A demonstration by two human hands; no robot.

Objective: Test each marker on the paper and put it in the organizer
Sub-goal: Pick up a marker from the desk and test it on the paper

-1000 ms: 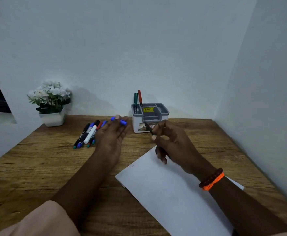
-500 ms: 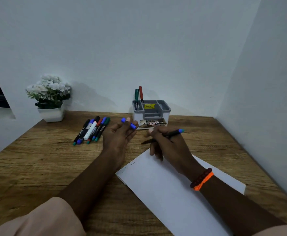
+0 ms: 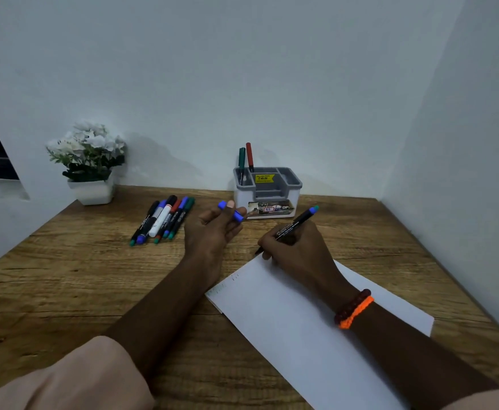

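My right hand [image 3: 297,247] grips a black marker with a blue end [image 3: 297,222], its tip down at the far corner of the white paper [image 3: 295,327]. My left hand [image 3: 212,229] pinches the marker's blue cap [image 3: 232,213] above the table. The grey and white organizer [image 3: 267,190] stands at the back by the wall, with a green marker [image 3: 241,164] and a red marker [image 3: 249,156] upright in its left compartment. A bunch of several markers [image 3: 163,220] lies on the table, left of my left hand.
A white pot of white flowers [image 3: 89,161] stands in the back left corner. Walls close the wooden table [image 3: 64,276] at the back and right. Faint small marks show along the paper's left edge.
My right hand turned the marker into a writing grip and lowered its tip to the paper's far corner. My left hand moved right with the blue cap.
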